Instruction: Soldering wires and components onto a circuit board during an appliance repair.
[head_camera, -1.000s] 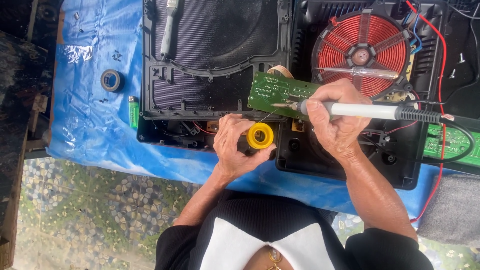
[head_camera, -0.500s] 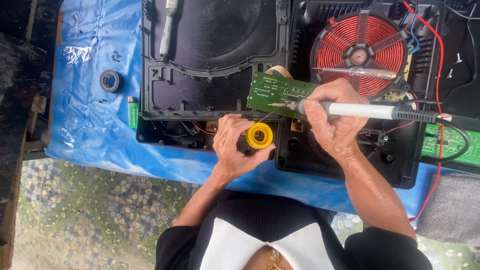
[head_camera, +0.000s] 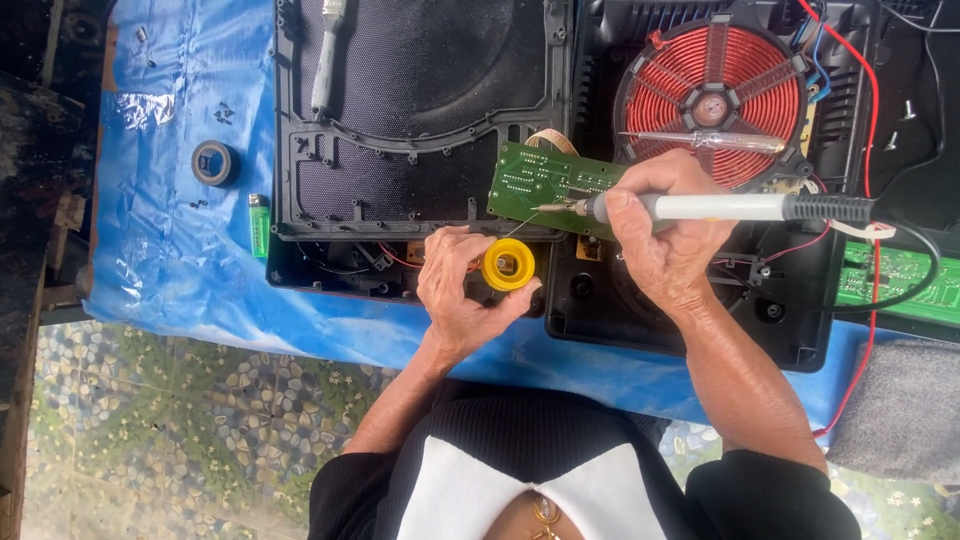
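Head view: open black plastic cooker housing (head_camera: 690, 320) holds a red copper coil disc (head_camera: 715, 95); a clear-handled screwdriver (head_camera: 705, 140) lies across the coil. Beside it, an upturned black plastic cover panel (head_camera: 420, 110) carries a white-handled brush (head_camera: 325, 60). Left hand (head_camera: 460, 290) grips a yellow solder spool (head_camera: 508, 265). Right hand (head_camera: 665, 235) is closed around a white-barrelled soldering iron (head_camera: 720, 207), tip on the green circuit board (head_camera: 545, 180). Green lighter (head_camera: 259, 225) and black tape roll (head_camera: 214, 163) lie on the blue plastic sheet (head_camera: 170, 260) over the desk.
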